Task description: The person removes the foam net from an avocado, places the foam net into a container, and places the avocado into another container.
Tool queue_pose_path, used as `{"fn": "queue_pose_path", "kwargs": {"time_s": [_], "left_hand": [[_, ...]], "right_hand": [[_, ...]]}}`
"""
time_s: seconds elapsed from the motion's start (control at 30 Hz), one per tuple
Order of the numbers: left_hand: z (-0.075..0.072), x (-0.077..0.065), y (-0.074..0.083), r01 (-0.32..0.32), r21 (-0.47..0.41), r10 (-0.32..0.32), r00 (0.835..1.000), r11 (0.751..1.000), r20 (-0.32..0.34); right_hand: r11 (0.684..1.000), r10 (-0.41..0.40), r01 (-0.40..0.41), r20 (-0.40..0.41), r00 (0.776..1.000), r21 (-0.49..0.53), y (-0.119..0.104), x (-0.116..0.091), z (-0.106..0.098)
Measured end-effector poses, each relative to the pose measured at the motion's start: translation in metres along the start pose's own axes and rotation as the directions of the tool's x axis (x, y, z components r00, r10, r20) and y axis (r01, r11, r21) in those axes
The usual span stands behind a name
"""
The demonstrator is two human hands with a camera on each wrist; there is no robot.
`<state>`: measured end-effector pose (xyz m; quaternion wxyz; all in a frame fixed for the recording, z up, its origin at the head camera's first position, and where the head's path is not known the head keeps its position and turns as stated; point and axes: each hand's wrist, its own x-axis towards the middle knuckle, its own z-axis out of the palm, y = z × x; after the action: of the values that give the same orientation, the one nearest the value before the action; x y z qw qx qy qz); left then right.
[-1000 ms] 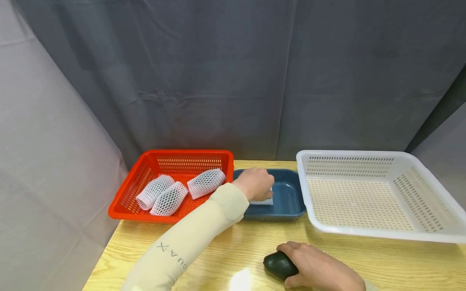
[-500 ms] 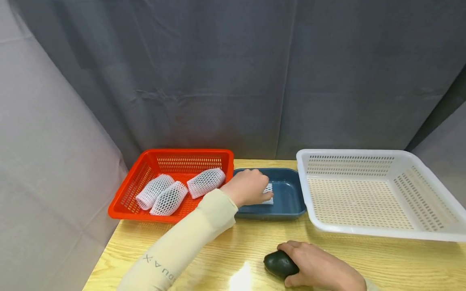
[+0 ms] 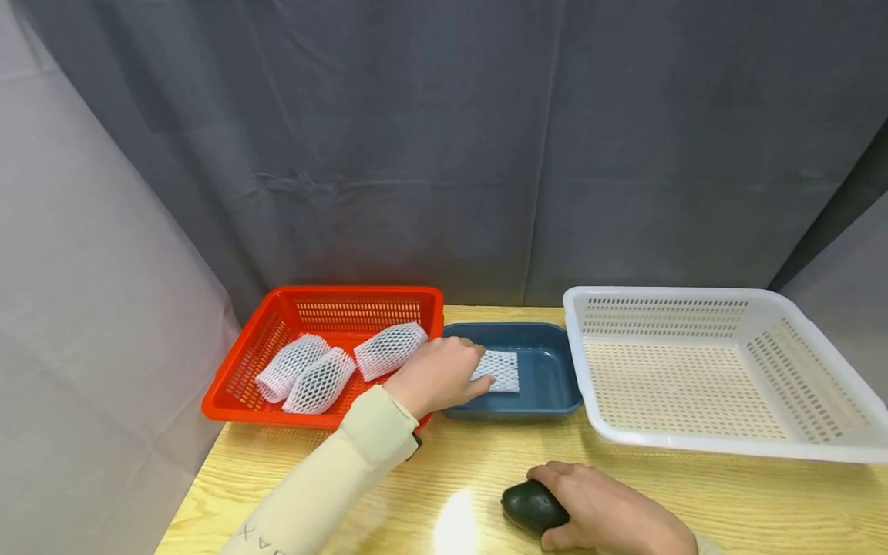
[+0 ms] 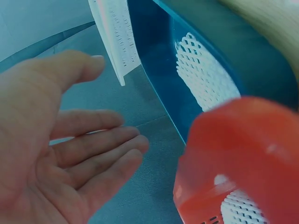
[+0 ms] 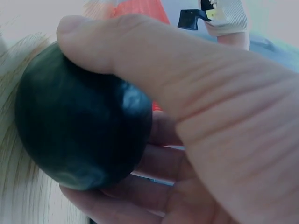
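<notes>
My right hand (image 3: 600, 509) grips a dark green, smooth, oval fruit that looks like an avocado (image 3: 533, 506) on the table. In the right wrist view the thumb lies over one side of it, with fingers curled on the other. My left hand (image 3: 440, 374) hovers over the edge between the red basket (image 3: 326, 418) and the blue tray (image 3: 544, 385). Its fingers are loosely extended and hold nothing, as the left wrist view shows. A flat white foam net sleeve (image 3: 502, 371) lies in the tray, partly hidden by that hand.
Several puffed white foam net sleeves (image 3: 319, 381) lie in the red basket; whether they contain anything is hard to tell. A white slotted basket (image 3: 694, 385) stands right of the tray. Behind hangs a grey curtain (image 3: 416, 154); all stand on a wooden table (image 3: 416, 493).
My left hand has moved left, from over the foam net sleeve in the blue tray toward the red basket, uncovering more of the sleeve. The right hand and the avocado have stayed put.
</notes>
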<state>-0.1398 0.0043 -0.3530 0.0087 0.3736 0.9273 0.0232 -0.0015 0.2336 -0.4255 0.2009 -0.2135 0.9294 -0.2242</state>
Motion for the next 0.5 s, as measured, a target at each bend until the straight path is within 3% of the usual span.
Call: {"fn": "queue_pose_path", "kwargs": {"time_s": [0.2, 0.5], "left_hand": [[0.009, -0.011, -0.001, -0.02, -0.059, 0.015, 0.996, 0.998, -0.085], [0.024, -0.029, -0.004, -0.044, -0.148, 0.022, 0.989, 0.988, -0.149]], "right_hand": [[0.999, 0.023, -0.023, 0.011, 1.0, 0.024, 0.0, 0.001, -0.001], [0.998, 0.067, -0.068, 0.027, 0.997, 0.015, 0.0, 0.001, -0.001]]}}
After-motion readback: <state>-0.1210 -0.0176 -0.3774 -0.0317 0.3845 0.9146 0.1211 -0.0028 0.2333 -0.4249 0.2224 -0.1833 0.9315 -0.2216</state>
